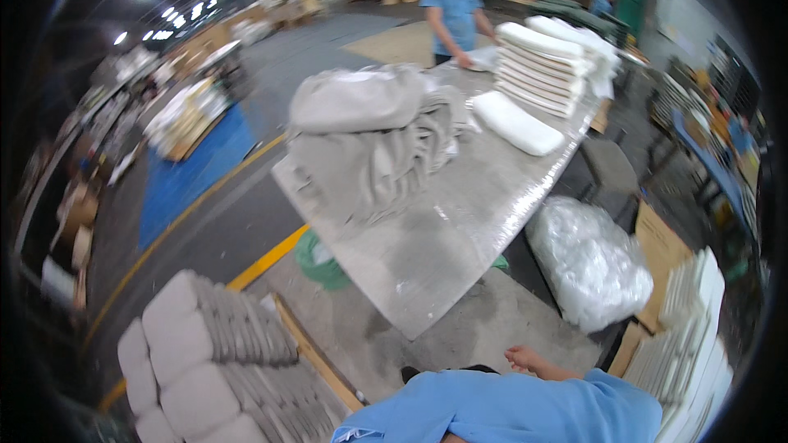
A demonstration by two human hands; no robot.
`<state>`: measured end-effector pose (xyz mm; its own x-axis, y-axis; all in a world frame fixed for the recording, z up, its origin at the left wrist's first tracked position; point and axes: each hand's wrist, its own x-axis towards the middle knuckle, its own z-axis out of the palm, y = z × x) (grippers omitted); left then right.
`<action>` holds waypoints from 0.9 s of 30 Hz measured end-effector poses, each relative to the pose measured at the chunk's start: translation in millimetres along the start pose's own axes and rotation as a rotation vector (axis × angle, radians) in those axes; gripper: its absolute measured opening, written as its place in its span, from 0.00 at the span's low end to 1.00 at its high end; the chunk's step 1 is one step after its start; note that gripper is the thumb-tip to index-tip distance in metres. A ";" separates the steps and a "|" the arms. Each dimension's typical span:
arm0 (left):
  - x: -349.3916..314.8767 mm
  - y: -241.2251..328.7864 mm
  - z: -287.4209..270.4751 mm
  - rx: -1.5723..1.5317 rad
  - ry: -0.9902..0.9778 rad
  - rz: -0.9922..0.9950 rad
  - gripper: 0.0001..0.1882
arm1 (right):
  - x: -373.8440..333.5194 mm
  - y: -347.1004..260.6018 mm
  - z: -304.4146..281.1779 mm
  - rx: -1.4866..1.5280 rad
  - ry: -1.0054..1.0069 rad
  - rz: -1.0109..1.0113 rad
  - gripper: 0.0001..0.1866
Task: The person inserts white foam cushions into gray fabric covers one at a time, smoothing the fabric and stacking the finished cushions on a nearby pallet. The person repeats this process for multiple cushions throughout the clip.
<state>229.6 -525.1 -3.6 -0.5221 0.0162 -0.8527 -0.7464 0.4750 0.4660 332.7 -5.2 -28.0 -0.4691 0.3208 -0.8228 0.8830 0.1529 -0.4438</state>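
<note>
My right hand (527, 359) hangs low by my body, short of the table's near corner. Its fingers are loosely bent and a little apart, with nothing seen in them. My left hand is out of view. Ahead is a table (410, 279) wrapped in clear film. A heap of grey fabric covers (361, 143) lies on its left side. Toward the far right of the table rises a stack of white foam cushions (538, 70), with a single white cushion (517, 123) lying flat before it.
Grey padded cushions (197, 336) are stacked at lower left. A clear plastic bag (591, 267) sits right of the table, near white stacked pads (685, 344). A green bag (318, 261) lies under the left edge. Across the table stands a co-worker (451, 12) in blue.
</note>
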 end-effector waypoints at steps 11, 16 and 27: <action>79.5 197.0 -92.9 -0.271 0.283 0.032 0.25 | 46.3 -92.2 -47.7 0.690 0.058 -0.107 0.22; 75.4 202.2 -56.0 0.176 0.178 0.070 0.21 | 125.0 -206.0 -163.4 1.086 0.030 -0.419 0.19; -26.6 213.6 117.6 -0.190 0.297 -0.168 0.24 | 290.3 -376.9 -394.0 1.345 0.409 -0.424 0.39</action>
<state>132.6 -320.6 90.9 -0.4621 -0.3164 -0.8285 -0.8802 0.2780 0.3847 -129.8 398.6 40.2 -0.4443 0.7467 -0.4950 -0.1042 -0.5919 -0.7993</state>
